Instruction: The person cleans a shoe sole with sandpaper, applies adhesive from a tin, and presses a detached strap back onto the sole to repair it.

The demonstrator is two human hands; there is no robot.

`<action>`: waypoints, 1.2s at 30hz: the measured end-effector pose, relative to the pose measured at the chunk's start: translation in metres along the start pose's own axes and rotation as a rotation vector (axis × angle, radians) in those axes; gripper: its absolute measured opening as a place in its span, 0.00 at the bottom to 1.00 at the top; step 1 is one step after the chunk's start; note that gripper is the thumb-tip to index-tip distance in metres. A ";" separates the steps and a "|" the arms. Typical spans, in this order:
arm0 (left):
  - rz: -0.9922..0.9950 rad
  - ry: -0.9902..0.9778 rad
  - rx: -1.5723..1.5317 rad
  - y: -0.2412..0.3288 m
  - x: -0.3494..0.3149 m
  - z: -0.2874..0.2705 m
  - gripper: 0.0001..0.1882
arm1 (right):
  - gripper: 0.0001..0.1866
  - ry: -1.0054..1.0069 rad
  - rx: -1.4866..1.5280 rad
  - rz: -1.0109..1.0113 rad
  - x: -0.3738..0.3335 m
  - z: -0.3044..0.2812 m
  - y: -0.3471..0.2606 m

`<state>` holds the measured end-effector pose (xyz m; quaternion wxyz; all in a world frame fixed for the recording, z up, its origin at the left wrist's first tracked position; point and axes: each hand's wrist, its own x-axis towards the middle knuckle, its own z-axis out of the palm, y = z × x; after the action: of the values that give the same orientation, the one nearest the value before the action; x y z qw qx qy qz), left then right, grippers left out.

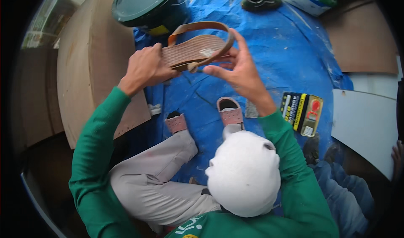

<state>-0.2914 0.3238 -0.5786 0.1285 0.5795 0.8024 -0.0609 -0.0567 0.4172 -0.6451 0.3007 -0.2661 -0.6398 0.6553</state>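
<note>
Above the blue tarp I hold up a tan sandal with a textured footbed and a loop-shaped strap. My left hand is closed around one end of its sole. At the opposite side my right hand has its fingers about the strap, thumb beneath; part of its grip is hidden behind the strap. A small knob sits on the near side of the strap. Below the hands are my feet in pink slippers. A white rounded cloth-covered shape hides part of my lap.
A lidded dark bucket and a green shoe stand beyond my hands. Left is a plywood box. A black, yellow and tan pack lies right, near a white board. Another person's jeans show lower right.
</note>
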 end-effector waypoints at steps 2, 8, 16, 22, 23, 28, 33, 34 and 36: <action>-0.060 0.052 -0.054 0.009 -0.011 -0.002 0.31 | 0.61 0.104 0.137 0.018 0.006 0.010 -0.001; -0.084 0.238 -0.129 0.016 -0.041 0.017 0.30 | 0.49 0.514 -0.147 0.091 0.012 0.015 0.016; 0.069 0.372 -0.069 0.035 -0.060 -0.011 0.30 | 0.36 0.507 -0.074 -0.020 -0.012 -0.007 0.001; -0.042 0.179 -0.191 0.035 -0.047 -0.029 0.39 | 0.55 0.339 0.380 0.061 -0.025 0.006 -0.051; -0.059 0.134 -0.228 0.030 -0.049 -0.030 0.42 | 0.57 0.291 0.426 0.090 -0.024 0.013 -0.053; -0.165 -0.008 -0.383 0.013 -0.055 -0.022 0.48 | 0.49 0.131 0.209 0.026 -0.023 0.023 -0.059; -0.153 0.094 -0.341 0.016 -0.059 -0.013 0.42 | 0.45 0.131 -0.181 0.016 -0.017 0.029 -0.068; -0.131 0.128 -0.315 0.019 -0.060 -0.014 0.40 | 0.46 0.212 -0.228 0.072 -0.008 0.024 -0.067; -0.092 0.207 -0.264 0.023 -0.061 -0.013 0.38 | 0.48 0.374 -0.319 0.182 0.018 0.009 -0.057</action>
<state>-0.2536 0.2783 -0.5477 0.1175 0.5233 0.8382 0.0993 -0.0720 0.4245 -0.5874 0.3075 -0.4831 -0.6419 0.5099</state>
